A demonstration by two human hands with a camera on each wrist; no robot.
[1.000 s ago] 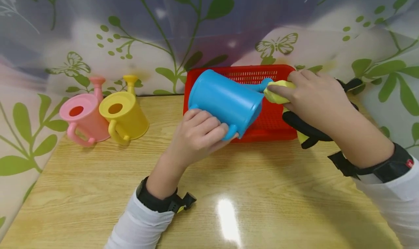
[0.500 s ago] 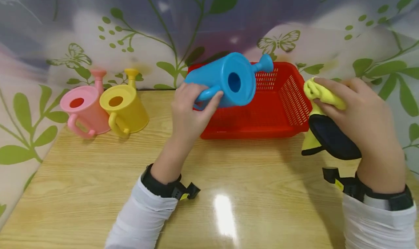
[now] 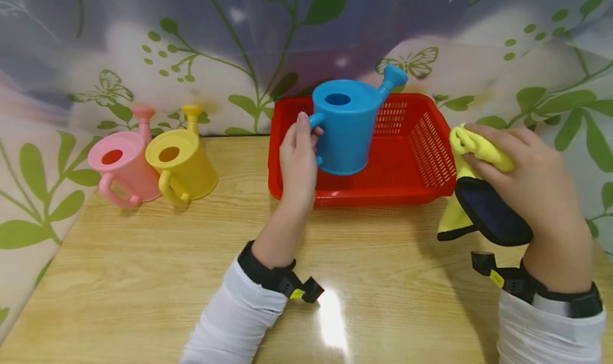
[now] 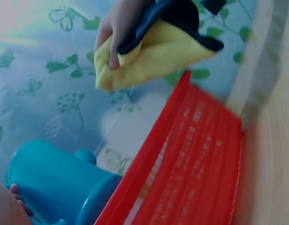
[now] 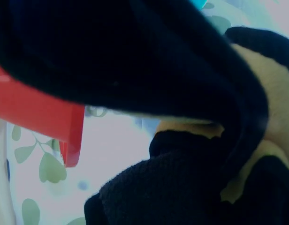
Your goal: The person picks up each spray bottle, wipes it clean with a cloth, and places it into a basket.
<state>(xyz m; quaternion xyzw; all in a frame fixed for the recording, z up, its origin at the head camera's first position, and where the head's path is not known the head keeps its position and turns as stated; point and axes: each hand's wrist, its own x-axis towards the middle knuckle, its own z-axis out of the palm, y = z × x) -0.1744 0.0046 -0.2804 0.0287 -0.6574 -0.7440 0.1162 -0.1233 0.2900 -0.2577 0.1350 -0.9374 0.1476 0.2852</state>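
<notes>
your left hand (image 3: pixel 298 164) is now holding the blue can (image 3: pixel 346 135) upright; your right hand (image 3: pixel 538 172) is gripping the cloth (image 3: pixel 483 201) apart, wiping seemingly pausing.

Smooth plastic is seen in 4 things: blue can (image 3: pixel 347 135), pink can (image 3: pixel 137 170), yellow can (image 3: pixel 195 170) and red basket (image 3: pixel 378 198); matt fabric in the yellow-and-black cloth (image 3: pixel 490 209); glossy wood grain across the bench (image 3: pixel 182 268).

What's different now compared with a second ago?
The left hand has turned the blue watering can from tilted over to upright. The right hand has drawn the yellow cloth away from the spout, to the right. Neither hand let go. The pink can, yellow can and red basket stayed put.
</notes>
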